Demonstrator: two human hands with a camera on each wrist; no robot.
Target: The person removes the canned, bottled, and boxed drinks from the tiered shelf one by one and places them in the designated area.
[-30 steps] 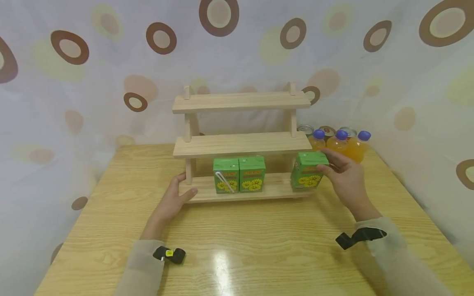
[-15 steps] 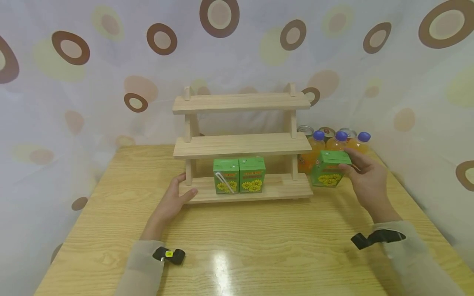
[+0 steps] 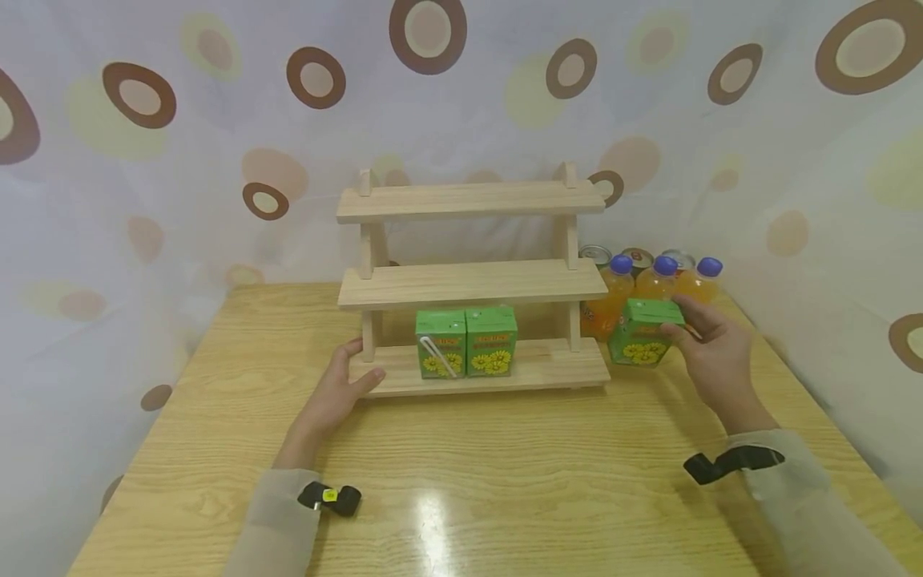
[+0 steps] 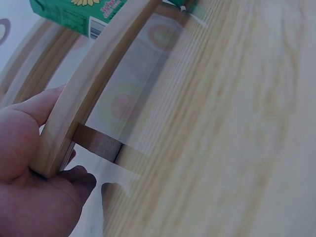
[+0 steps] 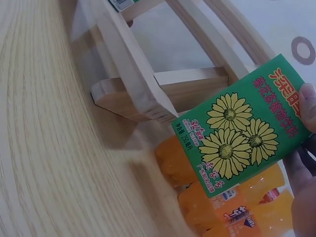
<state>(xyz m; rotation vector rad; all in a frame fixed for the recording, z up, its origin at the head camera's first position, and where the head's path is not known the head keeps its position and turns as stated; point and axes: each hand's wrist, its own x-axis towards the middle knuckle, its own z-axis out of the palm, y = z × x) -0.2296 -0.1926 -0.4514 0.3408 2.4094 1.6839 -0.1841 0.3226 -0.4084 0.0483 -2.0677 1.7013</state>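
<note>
My right hand (image 3: 717,361) pinches a green drink carton (image 3: 644,343) with yellow flowers between thumb and fingers. In the right wrist view this carton (image 5: 237,129) is tilted, its printed front facing the camera, apart from the shelf's end. At the left end of the three-tier wooden shelf (image 3: 551,367), my left hand (image 3: 333,397) grips the lowest board, thumb on top. The left wrist view shows that board (image 4: 84,91) between thumb and fingers. Two similar cartons (image 3: 491,344) stand side by side on the bottom tier, the left one with a straw on its front.
Orange drink bottles (image 3: 611,300) with blue caps stand right of the shelf, partly behind the held carton. Behind them are several cans (image 3: 638,258). The wooden table (image 3: 505,473) extends in front, and a patterned curtain (image 3: 461,112) hangs behind.
My right hand has carried the carton rightward from the bottom tier's right end to beside the shelf, in front of the bottles. It is slightly lower than half a second ago. The left hand stays put.
</note>
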